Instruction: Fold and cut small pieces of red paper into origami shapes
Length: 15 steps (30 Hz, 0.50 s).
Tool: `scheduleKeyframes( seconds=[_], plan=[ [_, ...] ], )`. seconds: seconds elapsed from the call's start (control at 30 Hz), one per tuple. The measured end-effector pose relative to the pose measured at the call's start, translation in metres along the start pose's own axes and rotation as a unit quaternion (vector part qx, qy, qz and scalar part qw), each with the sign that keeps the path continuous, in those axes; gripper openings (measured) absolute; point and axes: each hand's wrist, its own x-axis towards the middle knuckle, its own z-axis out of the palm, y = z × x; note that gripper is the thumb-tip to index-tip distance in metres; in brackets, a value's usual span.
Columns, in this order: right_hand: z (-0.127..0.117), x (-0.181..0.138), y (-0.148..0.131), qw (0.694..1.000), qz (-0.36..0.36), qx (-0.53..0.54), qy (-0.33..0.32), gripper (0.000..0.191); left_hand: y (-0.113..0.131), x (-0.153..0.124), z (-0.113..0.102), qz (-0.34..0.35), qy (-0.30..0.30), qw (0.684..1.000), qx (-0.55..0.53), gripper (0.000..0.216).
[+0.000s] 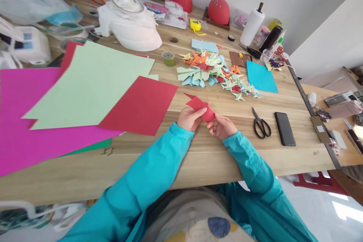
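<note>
So I've got a small folded piece of red paper [198, 103] in both hands, in front of me over the near part of the table [204, 166]. My left hand [189, 118] has it pinched, thumb flat on top and fingers tucked under, and one pointy flap sticks out on the far side. My right hand [222, 126] nips the corner nearest it between thumb and index, other fingers curled in. Can't tell if my knuckles touch the wood. To my left there's a big red sheet [141, 106] partly over a pale green one [93, 83], with a magenta sheet [25, 117] underneath. Just past my hands is a heap of folded paper shapes [202, 69], with a blue sheet [261, 77] off to its right. Black-handled scissors [261, 125] lie right of my right hand, and a phone [285, 128] sits just beside them.
</note>
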Motion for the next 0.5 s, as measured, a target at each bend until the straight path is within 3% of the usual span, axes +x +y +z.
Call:
scheduleKeyframes(
  seconds=[0.1, 0.17, 0.27, 0.33, 0.37, 0.43, 0.5],
  plan=[
    [-0.005, -0.001, -0.005, 0.992, -0.051, -0.090, 0.078, 0.039, 0.001, 0.006, -0.003, 0.021, 0.052, 0.998, -0.005, 0.024],
    [-0.015, -0.006, -0.009, 0.950, -0.164, -0.177, 0.197, 0.041, 0.000, 0.010, -0.005, 0.017, 0.077, 0.997, -0.006, 0.025],
    [-0.043, -0.022, -0.013, 0.820, -0.319, -0.319, 0.351, 0.038, -0.001, 0.014, -0.008, 0.011, 0.092, 0.996, -0.016, 0.026],
    [-0.070, -0.038, -0.013, 0.694, -0.362, -0.427, 0.452, 0.034, -0.002, 0.016, -0.010, 0.009, 0.085, 0.996, -0.029, 0.027],
    [-0.085, -0.047, -0.013, 0.625, -0.366, -0.487, 0.488, 0.033, -0.002, 0.016, -0.010, 0.007, 0.081, 0.996, -0.033, 0.028],
    [-0.112, -0.064, -0.010, 0.522, -0.339, -0.570, 0.537, 0.033, -0.001, 0.017, -0.010, 0.000, 0.079, 0.996, -0.038, 0.030],
    [-0.134, -0.078, -0.006, 0.466, -0.301, -0.606, 0.570, 0.038, 0.000, 0.017, -0.009, -0.008, 0.083, 0.996, -0.043, 0.030]
  ],
)
